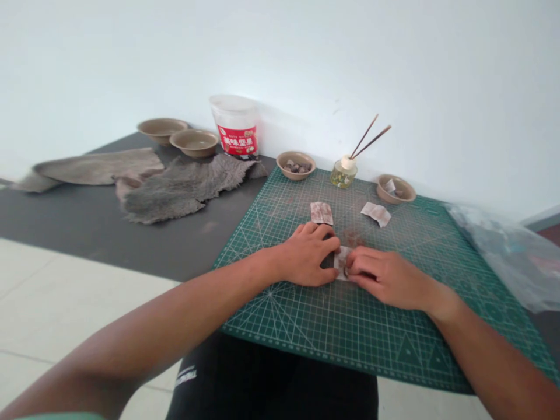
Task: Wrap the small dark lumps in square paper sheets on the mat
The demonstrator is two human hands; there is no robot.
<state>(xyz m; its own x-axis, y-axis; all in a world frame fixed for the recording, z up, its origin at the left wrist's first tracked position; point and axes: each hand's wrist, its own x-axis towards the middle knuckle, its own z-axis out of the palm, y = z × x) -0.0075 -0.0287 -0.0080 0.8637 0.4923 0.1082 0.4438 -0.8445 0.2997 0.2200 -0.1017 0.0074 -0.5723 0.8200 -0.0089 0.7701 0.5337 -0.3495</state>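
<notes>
A small whitish square [342, 262] with brown smears lies flat on the green cutting mat [297, 321]; I cannot tell if it is paper or cloth. My left hand [310, 255] rests at its left side, thumb and fingers apart, tips touching its edge. From the right, my right hand [380, 274] presses bunched, closed fingertips onto the square. Whatever is in that pinch is hidden. Just beyond my hands lie two similar pieces, a left one [321, 213] with brown stains and a right one [377, 214] slightly curled.
Along the wall stand a bowl of small dark bits [296, 166], a reed diffuser [343, 172] and a bowl with whitish pieces [396, 189]. Leftward are a white bucket [236, 125], two tan bowls [195, 143] and a ragged grey cloth [184, 186]. Clear plastic [511, 251] covers the mat's right edge.
</notes>
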